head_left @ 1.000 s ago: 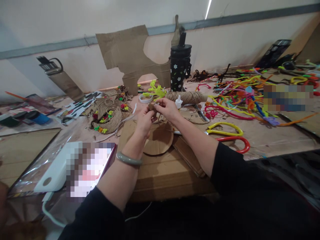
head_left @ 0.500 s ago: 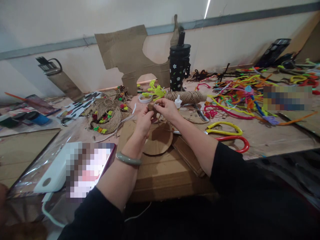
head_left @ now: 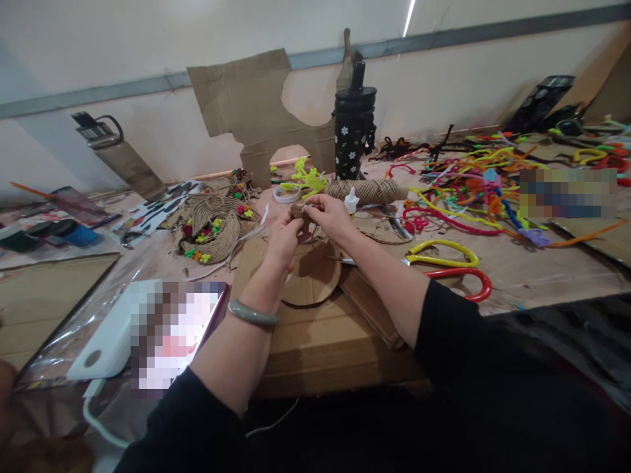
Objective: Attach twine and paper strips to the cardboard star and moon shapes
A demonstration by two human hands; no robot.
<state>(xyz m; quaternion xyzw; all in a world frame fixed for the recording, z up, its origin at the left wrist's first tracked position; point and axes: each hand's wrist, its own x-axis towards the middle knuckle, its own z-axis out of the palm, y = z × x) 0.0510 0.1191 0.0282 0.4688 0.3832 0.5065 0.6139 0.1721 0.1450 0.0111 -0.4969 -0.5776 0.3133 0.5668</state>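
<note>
My left hand (head_left: 284, 242) is closed on a small brown piece (head_left: 297, 210), which looks like cardboard. Beside it, the fingers of my right hand (head_left: 327, 215) are pinched together at the piece's edge; what they grip is too small to make out. Below both hands lies a rounded cardboard cutout (head_left: 315, 282) on a larger cardboard box (head_left: 315, 341). A folded cardboard strip (head_left: 372, 309) rests under my right forearm. Just beyond my hands are a white-tipped glue bottle (head_left: 351, 201) and a roll of twine (head_left: 365, 191).
Scissors with yellow and red handles (head_left: 446, 263) lie right of my forearm. Colourful pipe cleaners (head_left: 458, 190) spread at the right. A black flowered bottle (head_left: 355, 131) stands behind. Coiled twine pieces (head_left: 217, 220), a phone (head_left: 182, 341) and a white power bank (head_left: 111, 332) are at the left.
My right fingers have shifted very slightly at the small brown piece. Both arms and the things around them stay almost the same.
</note>
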